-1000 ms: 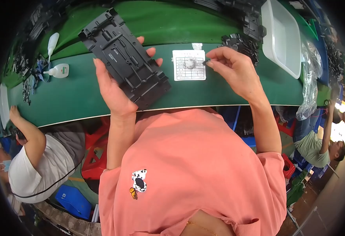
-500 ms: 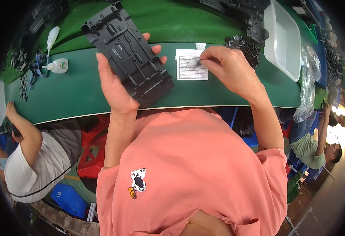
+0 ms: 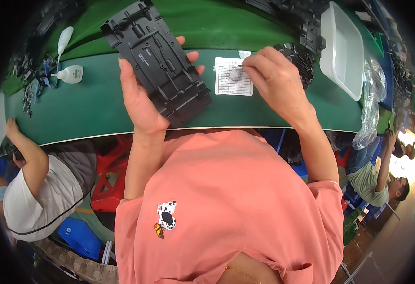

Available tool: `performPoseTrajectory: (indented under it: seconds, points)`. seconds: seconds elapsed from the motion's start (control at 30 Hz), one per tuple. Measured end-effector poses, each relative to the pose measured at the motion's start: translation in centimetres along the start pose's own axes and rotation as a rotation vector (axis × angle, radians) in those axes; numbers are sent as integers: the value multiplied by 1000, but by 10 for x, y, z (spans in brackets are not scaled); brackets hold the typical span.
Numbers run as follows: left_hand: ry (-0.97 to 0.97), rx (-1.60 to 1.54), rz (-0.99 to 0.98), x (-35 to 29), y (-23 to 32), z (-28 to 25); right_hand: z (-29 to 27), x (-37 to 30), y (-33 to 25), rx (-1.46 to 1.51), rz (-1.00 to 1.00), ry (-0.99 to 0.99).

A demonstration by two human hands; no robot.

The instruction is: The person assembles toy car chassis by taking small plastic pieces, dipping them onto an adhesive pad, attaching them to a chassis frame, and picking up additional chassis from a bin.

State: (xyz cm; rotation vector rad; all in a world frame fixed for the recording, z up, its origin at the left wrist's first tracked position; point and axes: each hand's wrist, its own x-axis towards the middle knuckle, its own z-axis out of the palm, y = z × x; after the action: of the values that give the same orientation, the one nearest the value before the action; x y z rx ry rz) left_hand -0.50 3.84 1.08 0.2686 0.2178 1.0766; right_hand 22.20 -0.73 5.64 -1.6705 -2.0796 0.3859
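Gripping black molded panel [image 3: 156, 59] in left hand [image 3: 142, 108], tilted above tabletop [image 3: 94, 116] | pinching small dark piece [image 3: 241, 66], mostly hidden, with right hand [image 3: 277, 81], fingertips close together | over white paper [image 3: 226, 86], upper right edge

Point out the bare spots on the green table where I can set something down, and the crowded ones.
Bare green tabletop lies between the lower white bottle and the left hand, and between the right hand and the white tray, this side of the heap of black parts. Crowded: the far left, with small dark parts, and around that heap.
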Motion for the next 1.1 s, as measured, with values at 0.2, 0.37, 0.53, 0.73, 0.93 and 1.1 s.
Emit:
performPoseTrajectory:
  seconds: [0.2, 0.37, 0.53, 0.73, 0.93, 1.1]
  points:
    - [97, 43, 7, 0, 0, 7, 5, -20, 3, -109, -195, 26]
    - [-21, 7, -16, 2, 1, -3, -5, -18, -3, 153, 48, 181]
    - [-4, 53, 8, -1, -1, -2, -13, -14, -5, 1214, 724, 76]
    - [99, 89, 32, -4, -1, 14, -12, -16, -6, 1413, 862, 57]
    - [32, -23, -61, -5, 2, 12, -7, -19, -3, 1365, 790, 36]
    - [92, 97, -16, -1, -4, 25, -8, -21, -13, 195, -9, 338]
